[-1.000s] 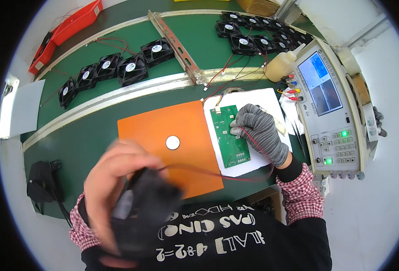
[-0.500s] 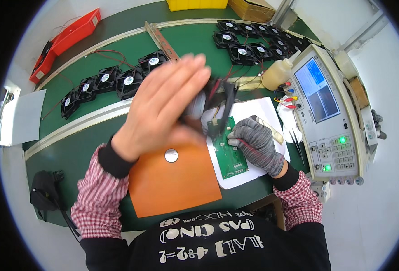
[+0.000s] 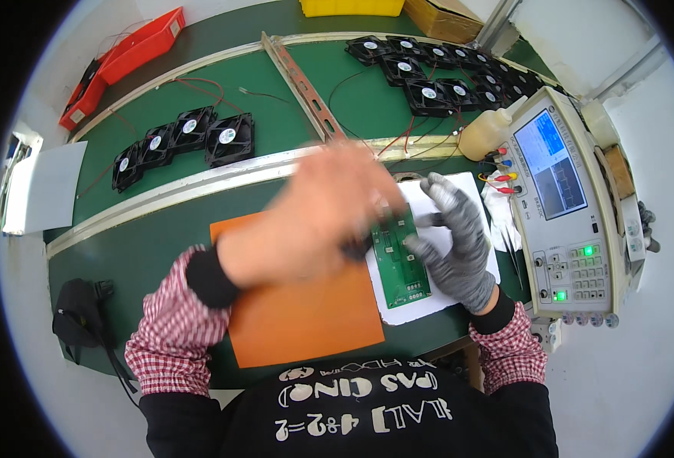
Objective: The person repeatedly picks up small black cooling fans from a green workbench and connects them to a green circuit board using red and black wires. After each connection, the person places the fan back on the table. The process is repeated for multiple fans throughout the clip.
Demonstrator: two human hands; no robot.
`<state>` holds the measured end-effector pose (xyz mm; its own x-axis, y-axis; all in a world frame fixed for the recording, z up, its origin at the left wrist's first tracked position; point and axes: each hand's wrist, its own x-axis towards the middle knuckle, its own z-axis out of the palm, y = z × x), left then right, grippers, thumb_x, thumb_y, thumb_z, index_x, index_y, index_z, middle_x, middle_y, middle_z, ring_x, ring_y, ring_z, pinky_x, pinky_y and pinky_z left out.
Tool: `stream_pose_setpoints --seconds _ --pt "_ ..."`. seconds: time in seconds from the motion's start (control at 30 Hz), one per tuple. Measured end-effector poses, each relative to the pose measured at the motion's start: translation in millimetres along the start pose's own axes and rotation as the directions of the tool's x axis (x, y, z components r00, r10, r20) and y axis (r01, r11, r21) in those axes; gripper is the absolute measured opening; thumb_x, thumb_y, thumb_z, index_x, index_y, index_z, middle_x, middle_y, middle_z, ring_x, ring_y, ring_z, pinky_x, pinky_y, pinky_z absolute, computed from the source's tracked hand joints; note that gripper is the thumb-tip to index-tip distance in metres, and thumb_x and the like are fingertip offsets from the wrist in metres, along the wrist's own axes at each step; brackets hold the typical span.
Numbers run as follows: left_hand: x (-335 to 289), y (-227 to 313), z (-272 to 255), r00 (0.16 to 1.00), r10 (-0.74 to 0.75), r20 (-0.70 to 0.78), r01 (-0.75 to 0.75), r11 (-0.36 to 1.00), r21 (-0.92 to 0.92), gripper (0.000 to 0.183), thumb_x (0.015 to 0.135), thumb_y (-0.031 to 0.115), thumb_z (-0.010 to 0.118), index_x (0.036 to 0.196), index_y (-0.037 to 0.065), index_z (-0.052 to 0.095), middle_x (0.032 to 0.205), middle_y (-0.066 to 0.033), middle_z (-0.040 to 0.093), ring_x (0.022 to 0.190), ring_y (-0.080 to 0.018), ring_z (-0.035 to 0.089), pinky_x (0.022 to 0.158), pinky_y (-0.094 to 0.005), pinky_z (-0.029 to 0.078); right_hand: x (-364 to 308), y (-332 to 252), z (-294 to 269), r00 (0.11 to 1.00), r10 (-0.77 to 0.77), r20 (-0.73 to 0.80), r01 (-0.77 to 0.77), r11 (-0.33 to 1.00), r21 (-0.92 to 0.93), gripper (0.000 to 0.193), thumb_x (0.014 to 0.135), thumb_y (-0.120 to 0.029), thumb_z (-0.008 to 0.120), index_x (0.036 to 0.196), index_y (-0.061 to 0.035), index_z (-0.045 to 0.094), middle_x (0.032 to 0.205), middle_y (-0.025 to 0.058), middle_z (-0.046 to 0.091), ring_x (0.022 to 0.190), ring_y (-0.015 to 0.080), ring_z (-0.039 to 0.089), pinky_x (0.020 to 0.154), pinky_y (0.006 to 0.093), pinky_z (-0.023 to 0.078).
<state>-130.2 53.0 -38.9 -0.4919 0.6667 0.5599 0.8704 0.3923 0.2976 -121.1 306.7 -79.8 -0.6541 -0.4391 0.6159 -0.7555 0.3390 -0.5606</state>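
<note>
My left hand (image 3: pixel 337 187), bare and smeared by motion, is over the top of the orange sheet (image 3: pixel 306 324) and the upper left end of a green circuit board (image 3: pixel 402 263). Part of a dark thing (image 3: pixel 356 248) shows below it; whether the hand holds it is hidden. My right hand (image 3: pixel 459 248), in a grey knitted glove, is at the board's right side with thumb and fingers apart. A small dark piece (image 3: pixel 428 220) shows between them, not plainly gripped. Under the board lies a white pad (image 3: pixel 470 206).
Black fans (image 3: pixel 228 137) with wires stand in a row at left; more fans (image 3: pixel 428 93) fill the far right. A slotted metal bar (image 3: pixel 306 91) divides them. At right are a beige test instrument (image 3: pixel 562 221), a bottle (image 3: pixel 483 136) and tweezers (image 3: pixel 511 256).
The row's rightmost fan at left is gone, and one more fan sits at the far group's left end. My left hand has moved right; my right hand's pinch on the board has opened.
</note>
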Motion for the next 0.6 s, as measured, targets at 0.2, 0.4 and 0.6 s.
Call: stream_pose_setpoints --seconds 0.2,0.4,0.6 --pt "-36 74 -21 0.837 0.138 0.53 -0.015 0.973 -0.231 0.045 0.078 0.006 0.06 0.121 0.015 0.058 0.133 -0.0093 0.05 0.128 -0.0362 0.045 0.105 -0.0474 0.039 -6 -16 5 0.883 -0.266 0.387 0.331 0.937 -0.109 0.04 0.079 -0.007 0.064 0.119 -0.0099 0.064 0.111 0.0116 0.06 0.104 0.031 0.059 0.093 0.043 0.049" --pt "-72 33 -73 0.863 -0.504 -0.025 0.362 0.583 0.728 0.053 0.064 -0.009 0.064 0.114 0.009 0.059 0.139 -0.0145 0.048 0.131 -0.0393 0.044 0.106 -0.0464 0.04 1 10 -26 0.953 0.041 0.302 0.112 0.874 -0.474 0.016 0.077 -0.009 0.068 0.093 -0.0095 0.074 0.091 0.0098 0.06 0.091 0.0294 0.058 0.079 0.0398 0.049" --pt "-68 62 -37 0.954 -0.25 0.165 0.181 0.92 0.346 0.05 0.074 0.0 0.068 0.12 0.02 0.062 0.149 -0.017 0.042 0.135 -0.038 0.045 0.111 -0.0456 0.041 -5 17 -6 0.928 0.287 0.236 -0.311 0.948 0.067 0.014 0.079 -0.011 0.076 0.092 -0.0057 0.072 0.085 0.0081 0.064 0.081 0.0256 0.062 0.08 0.037 0.048"
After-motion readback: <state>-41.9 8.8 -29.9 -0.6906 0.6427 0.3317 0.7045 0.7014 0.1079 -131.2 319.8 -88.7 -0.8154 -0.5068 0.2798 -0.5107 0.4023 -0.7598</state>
